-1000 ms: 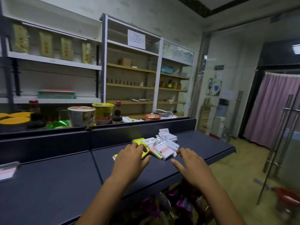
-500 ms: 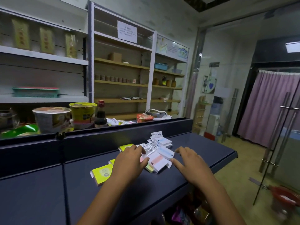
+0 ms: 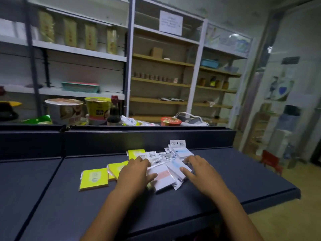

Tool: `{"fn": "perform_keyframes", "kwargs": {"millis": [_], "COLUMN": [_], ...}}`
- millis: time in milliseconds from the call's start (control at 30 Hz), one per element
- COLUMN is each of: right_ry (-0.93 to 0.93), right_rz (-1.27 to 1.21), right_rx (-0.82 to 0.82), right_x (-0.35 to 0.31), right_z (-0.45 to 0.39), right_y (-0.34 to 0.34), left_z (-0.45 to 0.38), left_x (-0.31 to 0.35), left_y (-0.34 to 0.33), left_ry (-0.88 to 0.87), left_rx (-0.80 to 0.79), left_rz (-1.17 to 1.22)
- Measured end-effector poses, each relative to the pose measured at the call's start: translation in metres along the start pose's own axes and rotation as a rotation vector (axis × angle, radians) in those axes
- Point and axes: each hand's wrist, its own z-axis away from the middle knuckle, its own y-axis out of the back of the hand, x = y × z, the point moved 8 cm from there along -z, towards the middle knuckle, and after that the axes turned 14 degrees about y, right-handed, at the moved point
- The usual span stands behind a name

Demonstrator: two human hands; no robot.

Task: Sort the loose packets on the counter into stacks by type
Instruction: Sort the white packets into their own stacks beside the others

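Note:
A loose pile of small packets lies on the dark counter (image 3: pixel 225 180). One yellow packet (image 3: pixel 94 178) lies apart at the left, more yellow packets (image 3: pixel 116 168) sit beside it, and another yellow one (image 3: pixel 136 153) is at the back. White packets with a pink band (image 3: pixel 163 178) and with blue bands (image 3: pixel 182 152) overlap in the middle. My left hand (image 3: pixel 134 174) rests flat on the pile's left side, fingers spread. My right hand (image 3: pixel 201 173) lies on the pile's right edge, fingers spread. Neither hand grips a packet.
A raised dark ledge (image 3: pixel 139 136) runs behind the counter. Beyond it stand instant noodle cups (image 3: pixel 64 110), a dark bottle (image 3: pixel 113 112) and a red bowl (image 3: pixel 171 121). Shelving fills the back wall. The counter's right edge drops to the floor.
The camera view shifted right and closer. One yellow packet now lies apart at the left of the pile. Both hands stay on the pile, the right hand reaching further onto the white packets.

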Motion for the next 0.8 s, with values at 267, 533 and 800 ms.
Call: {"fn": "perform_keyframes", "kwargs": {"millis": [267,533,800], "right_ry": [0.114,0.169,0.161], "right_rz": [-0.171,-0.273,-0.346], "right_rx": [0.003,0.01,0.057], "right_x": [0.029,0.036,0.049], "right_z": [-0.018,-0.026,-0.03], "right_y": [-0.009,-0.014,-0.006], "left_z": [0.01,0.022,0.016], "left_x": [0.009,0.01,0.014], "left_y": [-0.016,-0.01,-0.003], "left_ry": [0.106,0.162,0.118], "left_rx": [0.004,0.155,0.145], "left_rz": [-0.104,0.206,0.692]}}
